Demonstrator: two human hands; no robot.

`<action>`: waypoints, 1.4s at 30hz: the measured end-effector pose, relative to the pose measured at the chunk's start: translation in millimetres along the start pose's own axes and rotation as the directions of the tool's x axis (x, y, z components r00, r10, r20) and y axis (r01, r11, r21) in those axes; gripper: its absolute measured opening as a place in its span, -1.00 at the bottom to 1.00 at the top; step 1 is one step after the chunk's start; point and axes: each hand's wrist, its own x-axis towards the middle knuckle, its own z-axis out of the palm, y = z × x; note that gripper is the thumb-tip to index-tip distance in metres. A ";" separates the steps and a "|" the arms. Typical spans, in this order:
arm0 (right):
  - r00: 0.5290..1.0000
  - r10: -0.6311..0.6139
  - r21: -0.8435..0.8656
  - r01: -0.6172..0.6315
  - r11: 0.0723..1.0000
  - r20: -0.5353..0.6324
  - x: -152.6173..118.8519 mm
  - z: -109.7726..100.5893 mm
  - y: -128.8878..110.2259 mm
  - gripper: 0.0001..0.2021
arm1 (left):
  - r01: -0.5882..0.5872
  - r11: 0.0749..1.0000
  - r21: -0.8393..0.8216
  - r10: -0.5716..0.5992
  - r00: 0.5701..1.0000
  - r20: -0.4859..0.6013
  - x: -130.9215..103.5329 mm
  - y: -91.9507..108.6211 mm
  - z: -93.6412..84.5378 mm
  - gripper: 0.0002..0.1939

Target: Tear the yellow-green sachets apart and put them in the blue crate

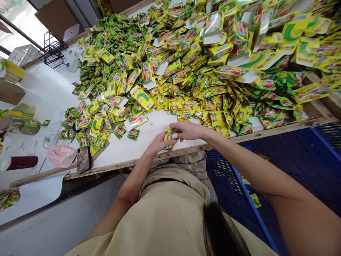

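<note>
Near the table's front edge, my left hand (160, 143) is closed around a small yellow-and-green packet (169, 136) with a red fruit print. My right hand (183, 131) meets it from the right, its fingers pinched at the packet's upper right side. Whether this is one packet or a few stacked together, I cannot tell. Just beyond my hands lies a row of yellow sachets (183, 106). Left of them rest small yellow boxes, one with a white open flap (136, 121), and two loose green sachets (133, 134).
A large heap of sachets and boxes (186, 46) covers the table's back and right. A phone (83, 160) stands at the front left edge, near a pink bag (61, 155) and a dark red cylinder (22, 163). Blue crates (287, 170) stand below, to the right.
</note>
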 end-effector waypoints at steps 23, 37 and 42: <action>0.994 0.102 -0.046 -0.100 0.994 0.044 -3.1 3.3 -12.2 -0.94 | 0.008 1.000 -0.026 -0.007 0.999 0.042 -0.2 -0.6 0.0 -0.51; 0.990 0.053 -0.211 -0.079 0.974 -0.128 -10.0 12.8 -7.7 -0.96 | -0.054 0.975 0.218 0.045 0.998 0.045 -12.0 4.0 -5.3 -0.49; 0.945 0.177 -0.034 -0.194 0.980 -0.276 -4.4 18.5 7.6 -0.94 | -0.095 0.968 0.230 0.124 0.986 -0.115 -30.4 0.5 -2.1 -0.46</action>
